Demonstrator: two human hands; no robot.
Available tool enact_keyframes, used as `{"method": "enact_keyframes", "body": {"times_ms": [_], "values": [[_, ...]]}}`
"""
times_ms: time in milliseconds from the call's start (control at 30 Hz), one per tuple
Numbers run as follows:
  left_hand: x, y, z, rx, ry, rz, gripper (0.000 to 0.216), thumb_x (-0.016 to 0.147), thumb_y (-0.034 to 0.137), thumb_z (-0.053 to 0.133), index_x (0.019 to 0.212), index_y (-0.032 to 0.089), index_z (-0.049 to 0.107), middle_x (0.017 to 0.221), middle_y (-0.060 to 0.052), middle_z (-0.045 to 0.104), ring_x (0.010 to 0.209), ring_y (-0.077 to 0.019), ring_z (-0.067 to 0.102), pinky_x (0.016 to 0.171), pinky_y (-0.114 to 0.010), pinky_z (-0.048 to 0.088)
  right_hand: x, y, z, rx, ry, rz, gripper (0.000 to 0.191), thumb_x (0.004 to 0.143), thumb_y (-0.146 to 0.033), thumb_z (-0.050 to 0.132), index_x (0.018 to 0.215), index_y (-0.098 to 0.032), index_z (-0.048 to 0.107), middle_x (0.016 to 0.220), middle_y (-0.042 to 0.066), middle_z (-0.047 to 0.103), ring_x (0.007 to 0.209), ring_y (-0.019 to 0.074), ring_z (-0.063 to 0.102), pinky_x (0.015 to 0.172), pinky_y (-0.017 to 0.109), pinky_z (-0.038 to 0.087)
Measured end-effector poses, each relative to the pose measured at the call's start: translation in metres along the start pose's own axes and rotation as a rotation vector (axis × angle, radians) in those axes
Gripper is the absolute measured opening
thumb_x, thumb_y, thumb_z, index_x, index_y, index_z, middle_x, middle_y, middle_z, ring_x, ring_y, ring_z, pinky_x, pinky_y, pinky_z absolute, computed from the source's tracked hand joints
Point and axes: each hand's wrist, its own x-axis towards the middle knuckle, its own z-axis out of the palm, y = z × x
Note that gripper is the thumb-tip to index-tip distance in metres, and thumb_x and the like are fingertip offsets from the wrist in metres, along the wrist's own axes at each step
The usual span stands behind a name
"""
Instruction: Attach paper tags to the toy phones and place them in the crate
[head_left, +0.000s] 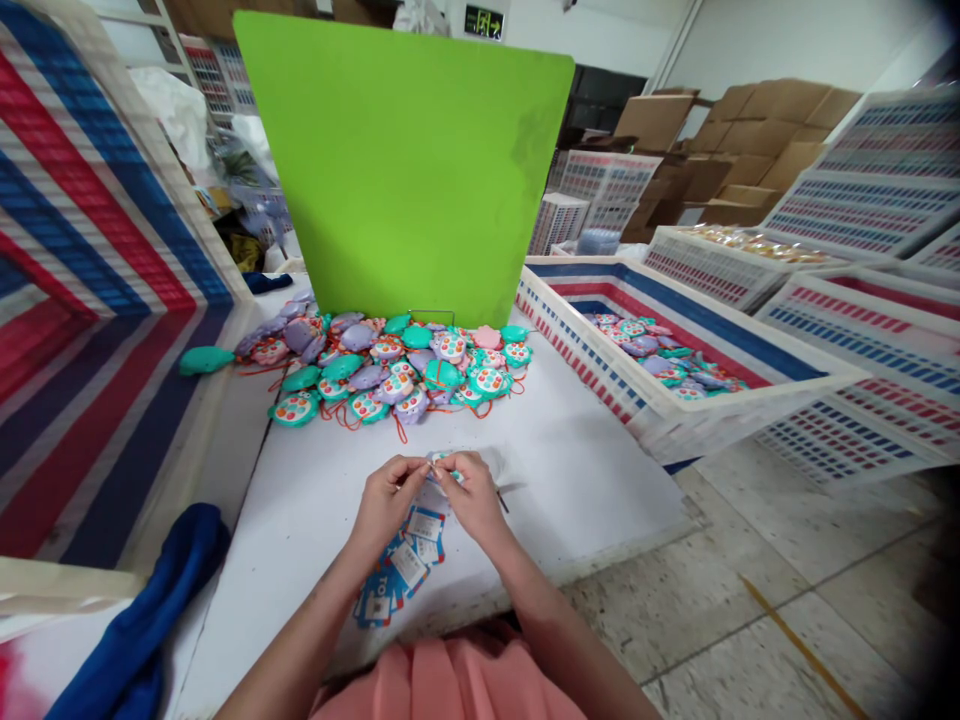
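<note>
Both my hands meet over the white table (585, 470), pinching one small teal toy (442, 463) between the fingertips. My left hand (384, 500) grips its left side and my right hand (469, 497) its right side. Most of the toy is hidden by my fingers. Just below my hands lies a fanned stack of blue and white paper tags (401, 570). Farther back sits a heap of teal, purple and pink toys (390, 372) with orange cords.
A green board (405, 160) stands upright behind the heap. A white crate (675, 410) at the right holds more toys. Striped crates line the left side and far right. A blue cloth (150, 620) lies at the lower left. Cardboard boxes (750, 140) stand at the back.
</note>
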Motion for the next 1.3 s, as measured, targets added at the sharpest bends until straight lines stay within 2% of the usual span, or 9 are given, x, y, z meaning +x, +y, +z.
{"method": "enact_keyframes", "body": {"times_ms": [367,500,600,700,800,900,1100,1200,1300], "values": [[0.000,0.007,-0.004,0.467,-0.078,0.323,0.021,0.086,0.019,0.047,0.089,0.020,0.067,0.071,-0.003,0.055,0.073,-0.0163,0.052,0.066,-0.026,0.040,-0.001,0.009,0.005,0.213,-0.091,0.178,0.017,0.080,-0.025,0.052,0.069,-0.017,0.061,0.069,0.001,0.063,0.072,0.0159,0.058,0.070,0.027,0.045],[0.013,0.006,-0.006,0.185,0.017,0.173,0.016,0.085,0.027,0.050,0.081,0.018,0.063,0.074,-0.002,0.057,0.073,-0.0159,0.053,0.069,-0.027,0.042,0.002,0.019,-0.001,0.200,-0.162,0.122,0.022,0.082,-0.019,0.046,0.097,-0.019,0.063,0.097,0.004,0.066,0.093,0.0178,0.060,0.085,0.032,0.045],[0.023,0.005,-0.003,-0.243,0.048,-0.039,0.020,0.083,0.036,0.054,0.081,0.017,0.057,0.075,-0.001,0.060,0.070,-0.0146,0.056,0.068,-0.027,0.045,0.003,0.035,-0.003,-0.050,-0.280,-0.009,0.056,0.073,-0.010,0.051,0.127,-0.023,0.047,0.133,0.007,0.048,0.124,0.0218,0.041,0.103,0.040,0.032],[0.030,0.009,0.001,-0.540,0.013,-0.170,0.025,0.078,0.041,0.060,0.080,0.016,0.054,0.075,-0.002,0.065,0.069,-0.0137,0.060,0.071,-0.028,0.047,0.004,0.050,0.004,-0.249,-0.356,-0.036,0.080,0.066,-0.008,0.057,0.140,-0.024,0.029,0.144,0.008,0.032,0.134,0.0269,0.024,0.107,0.048,0.024],[0.031,0.018,0.003,-0.697,-0.003,-0.204,0.027,0.074,0.040,0.066,0.077,0.016,0.053,0.065,0.001,0.063,0.059,-0.0107,0.057,0.063,-0.023,0.046,0.008,0.054,0.014,-0.178,-0.268,-0.033,0.085,0.064,-0.010,0.061,0.140,-0.023,0.027,0.138,0.011,0.040,0.128,0.0263,0.035,0.103,0.046,0.031],[0.031,0.028,-0.001,-0.870,-0.011,-0.212,0.024,0.073,0.034,0.069,0.074,0.015,0.053,0.059,0.003,0.057,0.054,-0.0081,0.053,0.056,-0.020,0.044,0.009,0.046,0.016,0.009,-0.177,-0.039,0.063,0.071,-0.013,0.058,0.131,-0.022,0.041,0.119,0.008,0.057,0.107,0.0204,0.055,0.090,0.036,0.046],[0.010,0.036,0.003,-1.053,0.100,-0.359,0.015,0.077,0.025,0.066,0.087,0.017,0.058,0.066,0.002,0.057,0.062,-0.0113,0.057,0.057,-0.023,0.050,-0.017,0.023,-0.023,-0.135,0.185,-0.062,0.040,0.076,-0.017,0.059,0.115,-0.021,0.057,0.103,0.007,0.060,0.088,0.0183,0.057,0.069,0.029,0.051],[-0.015,0.043,0.031,-1.044,-0.075,-0.497,0.032,0.082,0.040,0.058,0.106,0.020,0.057,0.091,-0.007,0.062,0.082,-0.0182,0.061,0.066,-0.035,0.055,-0.044,0.011,-0.049,-0.368,0.354,-0.162,0.038,0.079,-0.014,0.056,0.116,-0.023,0.057,0.101,0.008,0.058,0.092,0.0207,0.053,0.078,0.036,0.049],[-0.041,0.048,0.063,-1.021,-0.328,-0.507,0.047,0.079,0.041,0.061,0.121,0.024,0.050,0.119,-0.011,0.055,0.100,-0.0224,0.057,0.074,-0.036,0.054,-0.077,0.002,-0.065,-0.565,0.379,-0.232,0.039,0.081,-0.011,0.054,0.117,-0.025,0.058,0.098,0.008,0.058,0.093,0.0217,0.052,0.082,0.039,0.046]]}}
